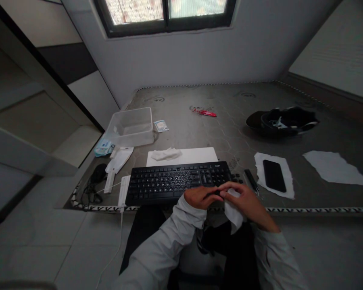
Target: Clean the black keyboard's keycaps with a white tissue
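Note:
A black keyboard (166, 183) lies at the front edge of the mattress, partly behind my hands. Above its lower right corner, my left hand (199, 196) pinches a small dark piece, too small to name for certain. My right hand (238, 197) is closed on a white tissue (234, 215), which hangs down over my lap. Fingers of both hands meet around the small piece, so the contact between it and the tissue is partly hidden. Several small black pieces that look like keycaps (237, 178) lie right of the keyboard, beside a black pen-like tool (251, 179).
Behind the keyboard, a crumpled tissue (166, 154) rests on a white sheet (199, 155). A clear plastic bin (133, 129) stands left, near a white power strip (124, 191) and black cable (92, 189). Rightward are a phone (274, 176) on tissue, another tissue (335, 167) and a black cap (284, 123).

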`<state>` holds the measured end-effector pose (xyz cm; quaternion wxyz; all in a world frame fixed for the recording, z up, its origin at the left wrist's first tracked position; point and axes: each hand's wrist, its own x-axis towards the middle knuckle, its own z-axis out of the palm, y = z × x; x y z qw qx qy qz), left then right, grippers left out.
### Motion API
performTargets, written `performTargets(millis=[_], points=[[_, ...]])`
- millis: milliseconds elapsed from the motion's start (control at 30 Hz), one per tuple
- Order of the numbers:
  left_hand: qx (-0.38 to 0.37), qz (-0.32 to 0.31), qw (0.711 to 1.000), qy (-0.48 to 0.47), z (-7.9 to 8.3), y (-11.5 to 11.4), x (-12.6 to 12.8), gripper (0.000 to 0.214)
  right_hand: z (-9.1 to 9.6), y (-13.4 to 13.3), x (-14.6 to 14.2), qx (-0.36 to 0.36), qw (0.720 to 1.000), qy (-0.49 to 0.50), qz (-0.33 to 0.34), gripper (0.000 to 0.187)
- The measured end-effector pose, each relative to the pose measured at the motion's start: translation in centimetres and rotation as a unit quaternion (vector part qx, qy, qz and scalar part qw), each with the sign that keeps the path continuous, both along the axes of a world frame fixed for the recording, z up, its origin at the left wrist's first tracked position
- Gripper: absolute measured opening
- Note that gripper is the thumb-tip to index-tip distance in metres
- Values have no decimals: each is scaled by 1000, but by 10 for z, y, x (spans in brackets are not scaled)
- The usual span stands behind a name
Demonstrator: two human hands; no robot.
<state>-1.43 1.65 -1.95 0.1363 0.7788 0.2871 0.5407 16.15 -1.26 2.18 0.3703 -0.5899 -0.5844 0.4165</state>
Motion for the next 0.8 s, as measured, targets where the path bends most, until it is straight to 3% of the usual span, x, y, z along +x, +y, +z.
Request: performTargets(millis=[167, 400, 600, 800], points=[[25, -22, 999, 43, -5, 1, 3, 34, -3, 0, 11, -14, 1000, -5, -7, 22], [0, 14, 996, 93, -12, 3, 8, 26, -15, 1, 45, 15, 986, -64, -153, 36], [-20, 27, 992, 122, -15, 3, 10, 26, -25, 5, 38, 11, 984, -109, -139, 29], [-33, 23, 991, 124, -17, 3, 10, 27, -36, 11, 27, 61, 977, -152, -135, 34]])
